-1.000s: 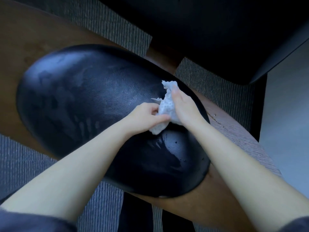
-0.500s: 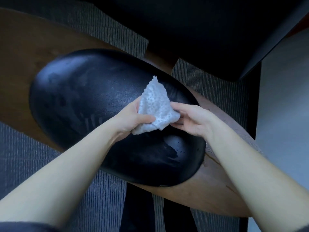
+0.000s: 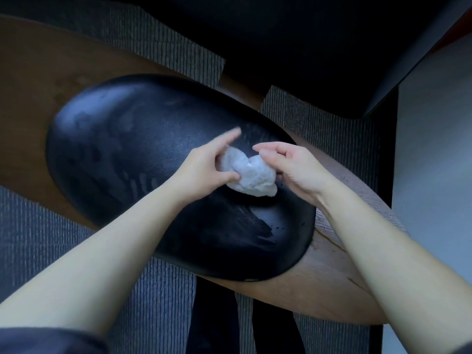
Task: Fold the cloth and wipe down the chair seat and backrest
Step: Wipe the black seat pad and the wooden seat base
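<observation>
A white cloth [image 3: 251, 176] is bunched into a small wad just above the black padded chair seat [image 3: 122, 154]. My left hand [image 3: 204, 167] holds the cloth's left side, thumb pressed on it and index finger stretched out, blurred by motion. My right hand [image 3: 291, 167] holds the cloth's right side with curled fingers, its index finger and thumb drawn together above the wad. The seat shows dull smears on the left and a wet streak near the front right. The seat sits in a curved brown wooden shell [image 3: 332, 277].
A dark surface [image 3: 319, 47] fills the top of the view behind the seat. Grey ribbed carpet [image 3: 38, 238] lies beneath. Black chair legs [image 3: 214, 315] run below the seat. A pale floor or wall [image 3: 434, 175] lies at the right.
The cloth stood up as a flat triangle between both hands; now it is gathered into a compact wad. Both hands have closed in around it.
</observation>
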### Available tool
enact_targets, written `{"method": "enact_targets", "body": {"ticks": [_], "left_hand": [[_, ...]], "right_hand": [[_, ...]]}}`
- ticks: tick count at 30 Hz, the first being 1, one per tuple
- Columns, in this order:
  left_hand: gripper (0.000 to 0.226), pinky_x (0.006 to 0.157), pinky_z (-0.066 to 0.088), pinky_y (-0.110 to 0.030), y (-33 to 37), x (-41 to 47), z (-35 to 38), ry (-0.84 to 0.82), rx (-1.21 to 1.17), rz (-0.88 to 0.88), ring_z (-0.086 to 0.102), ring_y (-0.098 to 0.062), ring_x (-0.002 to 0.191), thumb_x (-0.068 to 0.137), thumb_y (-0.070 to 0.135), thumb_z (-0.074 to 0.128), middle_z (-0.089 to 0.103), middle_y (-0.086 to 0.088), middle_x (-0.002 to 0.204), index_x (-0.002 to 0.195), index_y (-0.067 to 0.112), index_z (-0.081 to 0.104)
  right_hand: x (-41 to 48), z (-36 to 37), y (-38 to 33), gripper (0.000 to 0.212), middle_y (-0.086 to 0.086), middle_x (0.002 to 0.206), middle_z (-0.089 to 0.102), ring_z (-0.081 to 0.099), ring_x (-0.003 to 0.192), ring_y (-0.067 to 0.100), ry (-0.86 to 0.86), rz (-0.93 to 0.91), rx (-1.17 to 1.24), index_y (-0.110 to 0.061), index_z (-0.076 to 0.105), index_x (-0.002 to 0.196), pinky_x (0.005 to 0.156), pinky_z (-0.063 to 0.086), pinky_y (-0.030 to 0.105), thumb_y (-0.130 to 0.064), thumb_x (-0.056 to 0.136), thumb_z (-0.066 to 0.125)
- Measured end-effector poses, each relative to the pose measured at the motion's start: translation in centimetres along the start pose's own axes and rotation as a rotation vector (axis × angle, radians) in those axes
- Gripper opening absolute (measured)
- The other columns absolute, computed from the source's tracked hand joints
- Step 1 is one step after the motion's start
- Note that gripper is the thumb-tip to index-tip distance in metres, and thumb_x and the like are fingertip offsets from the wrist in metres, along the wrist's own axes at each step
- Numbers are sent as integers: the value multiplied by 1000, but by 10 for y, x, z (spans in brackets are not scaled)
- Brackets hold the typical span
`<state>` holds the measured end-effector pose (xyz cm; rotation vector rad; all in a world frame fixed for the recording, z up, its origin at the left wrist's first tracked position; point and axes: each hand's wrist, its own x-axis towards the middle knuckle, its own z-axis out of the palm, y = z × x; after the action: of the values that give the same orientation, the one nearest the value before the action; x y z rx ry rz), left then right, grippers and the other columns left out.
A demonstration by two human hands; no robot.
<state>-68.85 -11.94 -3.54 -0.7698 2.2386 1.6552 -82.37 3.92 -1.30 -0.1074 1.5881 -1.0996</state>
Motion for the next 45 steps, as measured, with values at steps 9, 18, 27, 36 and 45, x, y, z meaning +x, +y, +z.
{"method": "enact_targets", "body": {"ticks": [9, 18, 27, 36, 45], "left_hand": [[16, 51, 42, -24, 7, 14, 0, 61, -253, -252, 50, -12, 61, 89, 28, 67, 56, 6, 76, 86, 21, 52], [54, 112, 30, -45, -38, 59, 7, 198, 491, -174, 36, -26, 135, 89, 22, 59, 42, -7, 145, 140, 16, 41], [80, 111, -8, -69, -97, 74, 2, 20, 1052, -161, -22, -37, 147, 95, 61, 22, -22, -13, 161, 156, 18, -8], [85, 111, -9, -69, -107, 75, 6, 74, 1045, -129, -20, -35, 148, 87, 65, 8, -19, -12, 162, 157, 19, -4], [91, 110, -11, -68, -110, 75, 6, 76, 1049, -129, -22, -36, 147, 80, 67, 2, -22, -12, 161, 157, 20, -6]], "right_hand": [[7, -6, 9, 21, 6, 105, 69, 65, 96, 19, 118, 35, -185, -7, 65, 98, 90, 49, 38, -21, 82, 65], [53, -11, 8, 25, 0, 85, 60, 53, 75, 6, 463, -488, -473, -26, 49, 80, 68, 41, 17, -2, 82, 55], [90, 0, 79, 43, -10, 162, -1, -12, 148, 19, 17, -402, -1242, -46, 39, 140, 119, -11, 46, -50, 98, 38], [119, -1, 73, 62, -8, 161, 11, 0, 149, 18, 33, -418, -1295, -25, 21, 153, 121, -2, 41, -2, 97, 36], [207, -11, 43, 55, 7, 157, 26, 21, 146, 23, 104, -450, -1023, -12, 38, 146, 120, 11, 29, 5, 94, 34]]}}
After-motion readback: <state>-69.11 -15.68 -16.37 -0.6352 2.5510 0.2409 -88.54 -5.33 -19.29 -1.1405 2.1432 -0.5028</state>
